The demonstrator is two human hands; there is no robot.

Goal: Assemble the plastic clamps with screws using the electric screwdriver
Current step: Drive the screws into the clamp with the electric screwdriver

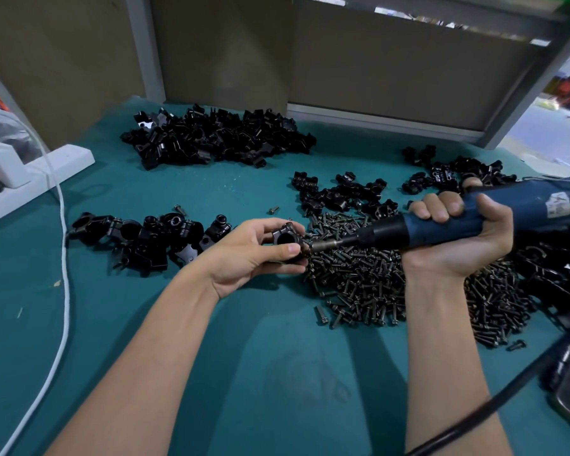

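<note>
In the head view, my left hand [257, 251] is curled round one black clamp [285, 238], thumb across its near face and fingers behind it. It holds the clamp just above the green mat [178, 324]. I judge it is turned this way so that the screw hole faces right, toward the tool.

My right hand [454, 232] is wrapped fully round the blue body of the electric screwdriver [474, 218]. The tool lies almost level with its nose pointing left, which lines the bit [323, 245] up with that hole. The bit's tip meets the clamp's right side. I cannot tell whether a screw sits on it, because the thumb and the dark heap behind blur the joint. So the clamp is inside the left grip, touching the driver's tip, with the whole barrel between it and the right hand.

The heap of screws [375, 278] lies just under and beside the tool, handy for the next pick, I'd guess. A cluster of clamps [139, 238] sits left of the left hand, and a bigger pile [211, 139] lies at the far edge. The driver's black cord [494, 409] trails off at lower right.
</note>
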